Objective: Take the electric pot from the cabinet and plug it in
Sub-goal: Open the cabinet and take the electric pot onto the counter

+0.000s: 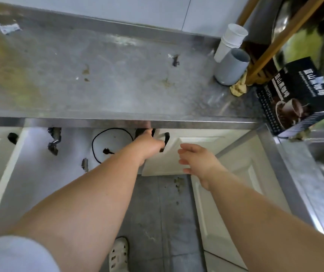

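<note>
The electric pot (140, 132) shows only as a black part just under the counter lip, inside the open cabinet; its body is hidden. My left hand (149, 143) reaches in, fingers curled around that black part. The pot's black cord (96, 142) lies in a loop on the white cabinet floor, and its plug (107, 152) lies loose. My right hand (195, 160) hovers open, fingers spread, over a white cabinet door panel (163, 163) that has a black handle (166, 138).
A steel counter (118, 85) runs above the cabinet. White paper cups (230, 43), a grey cup (231, 67) and a dark coffee box (298, 95) stand at its right end. A door (2, 173) stands open on the left, another door (241, 173) on the right.
</note>
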